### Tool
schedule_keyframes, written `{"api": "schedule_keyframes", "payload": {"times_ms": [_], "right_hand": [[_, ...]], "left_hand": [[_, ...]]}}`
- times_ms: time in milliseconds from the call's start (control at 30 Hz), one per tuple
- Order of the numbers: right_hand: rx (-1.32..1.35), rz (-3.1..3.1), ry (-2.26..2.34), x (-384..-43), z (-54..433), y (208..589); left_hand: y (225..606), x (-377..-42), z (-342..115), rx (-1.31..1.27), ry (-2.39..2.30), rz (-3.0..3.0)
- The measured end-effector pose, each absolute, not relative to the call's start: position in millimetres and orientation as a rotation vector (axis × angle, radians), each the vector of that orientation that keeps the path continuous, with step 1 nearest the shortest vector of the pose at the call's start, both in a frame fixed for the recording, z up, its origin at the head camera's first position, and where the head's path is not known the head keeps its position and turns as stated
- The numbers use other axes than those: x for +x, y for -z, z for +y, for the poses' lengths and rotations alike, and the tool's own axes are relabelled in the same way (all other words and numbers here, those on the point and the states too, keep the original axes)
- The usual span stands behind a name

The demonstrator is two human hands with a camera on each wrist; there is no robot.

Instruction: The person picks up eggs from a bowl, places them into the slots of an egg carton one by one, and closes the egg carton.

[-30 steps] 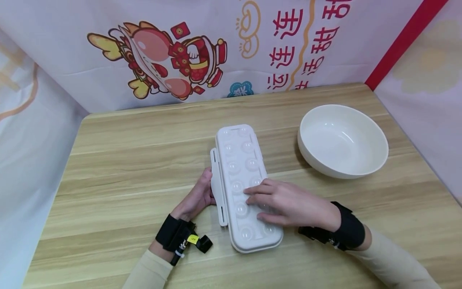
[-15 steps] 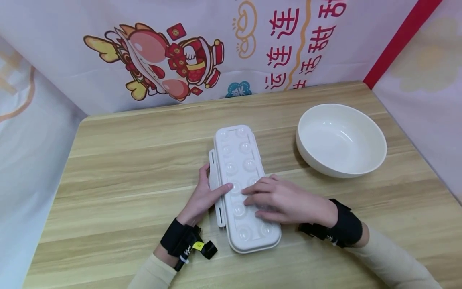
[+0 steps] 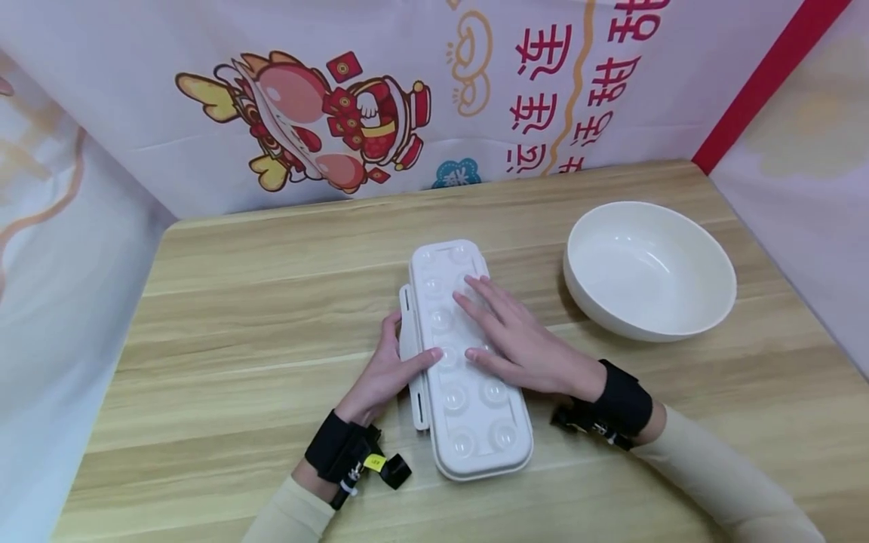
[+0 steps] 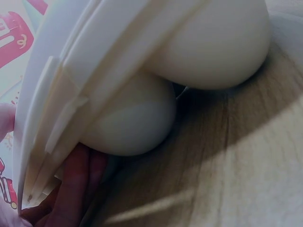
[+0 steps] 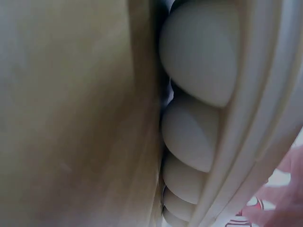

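Observation:
A white plastic egg box (image 3: 478, 420), its lid on and domed with rounded bumps, lies lengthwise in the middle of the table. Along its left side runs a long white latch flap (image 3: 409, 332). My left hand (image 3: 380, 377) grips that side, thumb on the lid; in the left wrist view its curled fingers (image 4: 78, 184) reach under the edge beside the rounded egg cups (image 4: 213, 42). Over the right half of the lid, my right hand (image 3: 526, 343) rests with fingers spread and straight. A row of cups (image 5: 201, 52) lines the box's underside in the right wrist view.
To the right of the box stands a large white bowl (image 3: 603, 313) with nothing in it. The wooden table (image 3: 258, 324) ends at a printed cloth backdrop (image 3: 204, 166) behind and more cloth (image 3: 794, 219) at the right.
The left thumb has come up over the edge onto the lid. My right hand has moved up the lid toward the far end, its fingers straightening and spreading. The box stays in place.

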State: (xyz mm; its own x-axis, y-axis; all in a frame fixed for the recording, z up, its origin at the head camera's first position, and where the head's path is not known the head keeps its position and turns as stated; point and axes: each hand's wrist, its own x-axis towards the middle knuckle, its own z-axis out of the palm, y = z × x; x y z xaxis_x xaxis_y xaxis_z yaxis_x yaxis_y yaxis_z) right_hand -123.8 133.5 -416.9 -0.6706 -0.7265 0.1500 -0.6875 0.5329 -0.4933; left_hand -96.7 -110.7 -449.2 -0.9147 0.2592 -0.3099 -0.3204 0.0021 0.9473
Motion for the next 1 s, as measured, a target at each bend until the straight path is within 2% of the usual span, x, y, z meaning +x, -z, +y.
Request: {"api": "schedule_keyframes", "payload": {"times_ms": [267, 533, 800, 1000], "right_hand": [[-0.856, 2.517, 1.214, -138, 126, 426], [-0.471, 2.031, 1.692, -146, 125, 438], [-0.306, 1.921, 1.761, -142, 127, 445], [-0.324, 1.832, 1.830, -143, 129, 446]], "left_hand": [[448, -95, -110, -0.062, -1.983, 1.894], [448, -95, -111, -0.050, -1.962, 1.927], [452, -96, -109, -0.033, -1.968, 1.895], [453, -97, -111, -0.036, -1.973, 1.878]]}}
